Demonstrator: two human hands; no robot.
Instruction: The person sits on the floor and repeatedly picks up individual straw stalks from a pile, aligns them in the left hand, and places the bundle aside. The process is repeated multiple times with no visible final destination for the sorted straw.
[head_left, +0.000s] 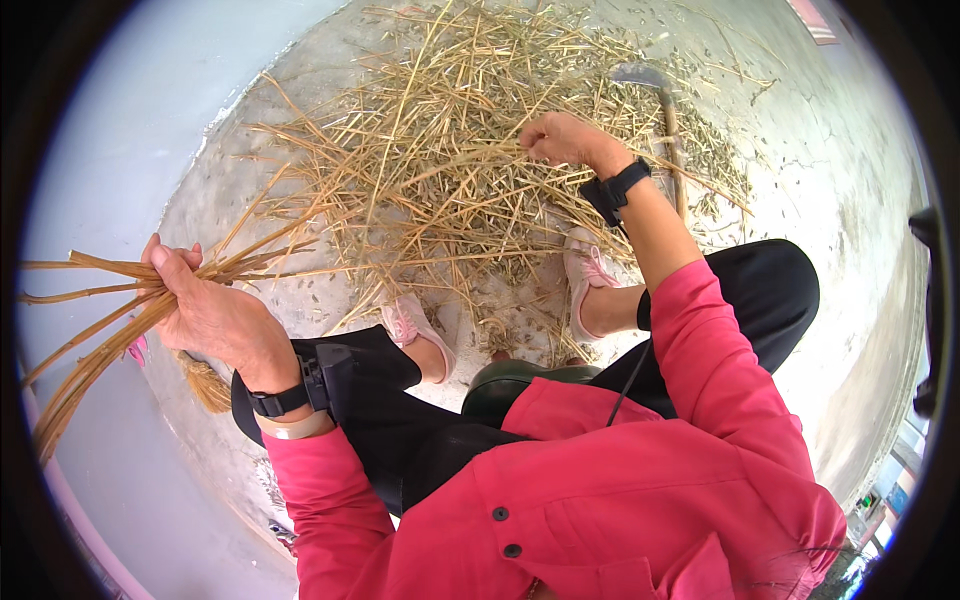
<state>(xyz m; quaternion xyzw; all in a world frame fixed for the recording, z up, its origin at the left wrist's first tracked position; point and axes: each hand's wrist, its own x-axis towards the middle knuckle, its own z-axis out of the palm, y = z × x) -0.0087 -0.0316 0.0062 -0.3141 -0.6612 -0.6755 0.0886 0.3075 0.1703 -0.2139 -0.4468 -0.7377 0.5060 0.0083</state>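
Note:
My left hand (206, 311) is closed around a bundle of dry plant stalks (101, 367) at the left, their ends sticking out on both sides of the fist. Over the heap of cut straw and stalks (480, 97) my right hand (559, 140) is raised, its fingers pinched at the end of a thin stalk (472, 159). Its fingertips are partly hidden, so the exact hold is hard to see. A sickle (673, 142) with a curved blade and wooden handle lies on the right part of the heap.
A pale wall (150, 105) rises at the left beside the concrete floor (817, 150). My feet in pink shoes (407, 319) stand at the heap's near edge. A dark green seat (499, 382) is beneath me, and a straw broom (204, 381) lies by my left knee.

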